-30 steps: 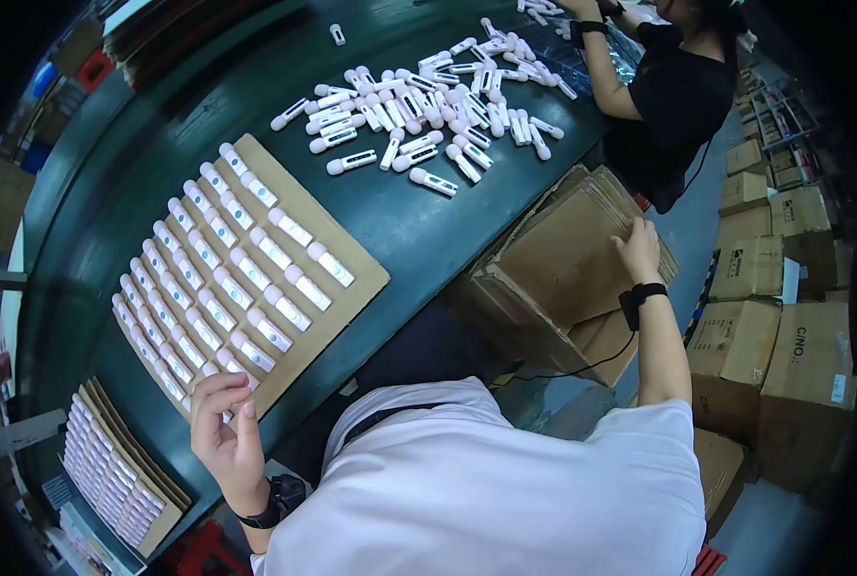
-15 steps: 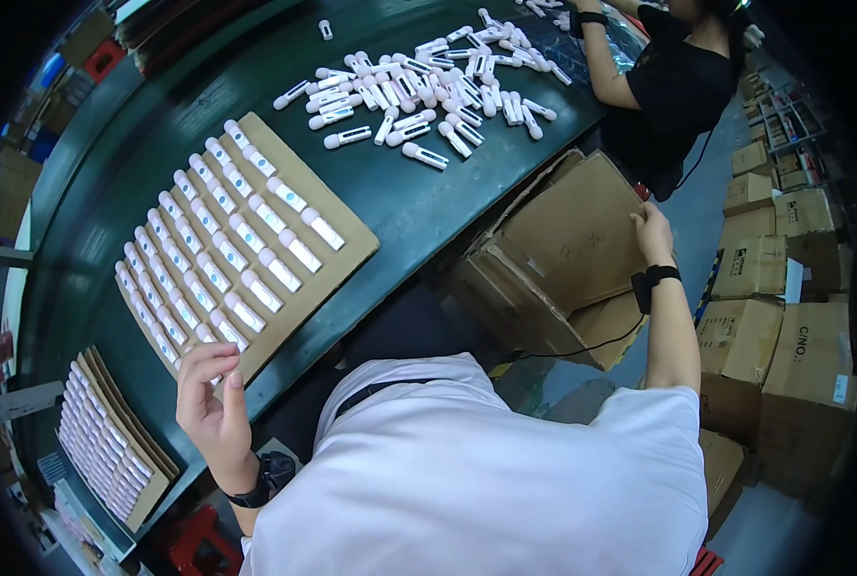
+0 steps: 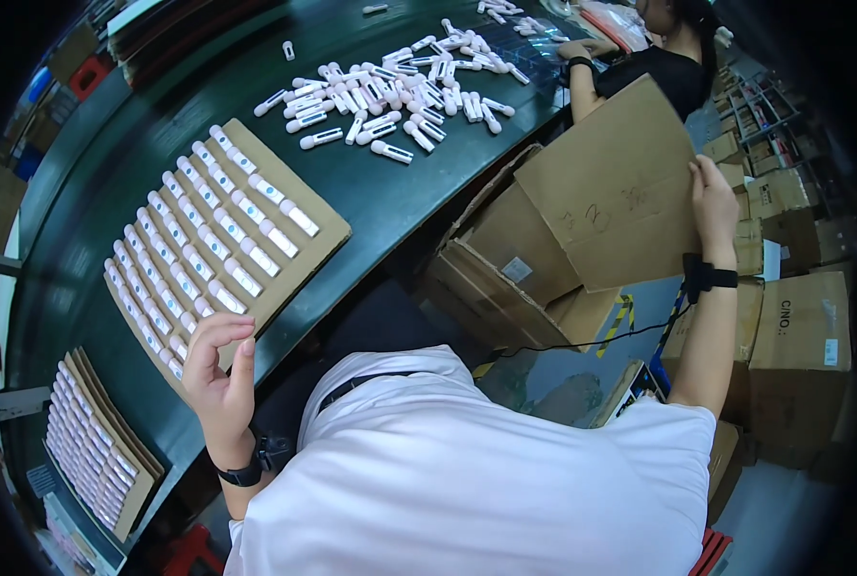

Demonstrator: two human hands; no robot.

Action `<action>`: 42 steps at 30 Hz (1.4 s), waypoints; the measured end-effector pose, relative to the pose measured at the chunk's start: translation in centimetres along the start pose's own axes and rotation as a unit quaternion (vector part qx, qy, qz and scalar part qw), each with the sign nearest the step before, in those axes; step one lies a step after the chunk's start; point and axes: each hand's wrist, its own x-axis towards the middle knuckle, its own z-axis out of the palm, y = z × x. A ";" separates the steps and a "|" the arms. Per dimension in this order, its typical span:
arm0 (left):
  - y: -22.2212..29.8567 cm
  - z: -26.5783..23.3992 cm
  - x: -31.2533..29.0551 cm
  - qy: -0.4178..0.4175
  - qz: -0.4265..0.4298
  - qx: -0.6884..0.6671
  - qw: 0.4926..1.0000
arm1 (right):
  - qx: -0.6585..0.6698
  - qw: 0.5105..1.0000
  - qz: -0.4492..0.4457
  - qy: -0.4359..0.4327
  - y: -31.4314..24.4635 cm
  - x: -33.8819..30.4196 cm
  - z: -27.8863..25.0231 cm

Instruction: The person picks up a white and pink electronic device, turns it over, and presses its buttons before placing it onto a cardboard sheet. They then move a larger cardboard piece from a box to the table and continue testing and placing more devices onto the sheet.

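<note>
My right hand [image 3: 713,201] grips the edge of a flat brown cardboard sheet [image 3: 611,182], held tilted above an open cardboard box [image 3: 481,278]. Marker scribbles show on the sheet. My left hand [image 3: 219,370] hovers at the near edge of a cardboard board [image 3: 299,274] on the table; its fingers curve with the thumb apart, and I see nothing between them. Rows of small white stick-shaped devices [image 3: 198,261] with round pale pink heads lie on that board. A loose heap of the same devices [image 3: 390,91] lies farther back on the green table.
Stacked boards of devices [image 3: 88,446] stand at the left on the green table [image 3: 400,206]. At the far right of the table a person in black [image 3: 664,72] works with their hands on it. Cartons [image 3: 798,322] are piled along the right, and a black cable [image 3: 592,343] hangs below my right wrist.
My right hand has raised the cardboard sheet up and to the right, out of the box. My left hand stays beside the board. The view has shifted slightly, and the other person's arm has moved.
</note>
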 end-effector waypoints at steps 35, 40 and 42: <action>0.5 5.8 4.4 -0.112 -0.043 0.031 0.992 | 0.165 0.981 -0.090 -0.045 -1.6 -5.7 7.8; 0.6 6.5 5.8 -0.114 -0.030 0.043 0.992 | 0.175 0.984 0.009 0.014 1.0 -5.3 5.6; 0.8 6.5 5.9 -0.131 -0.006 0.062 0.989 | 0.161 0.984 0.029 0.067 2.9 -5.3 4.6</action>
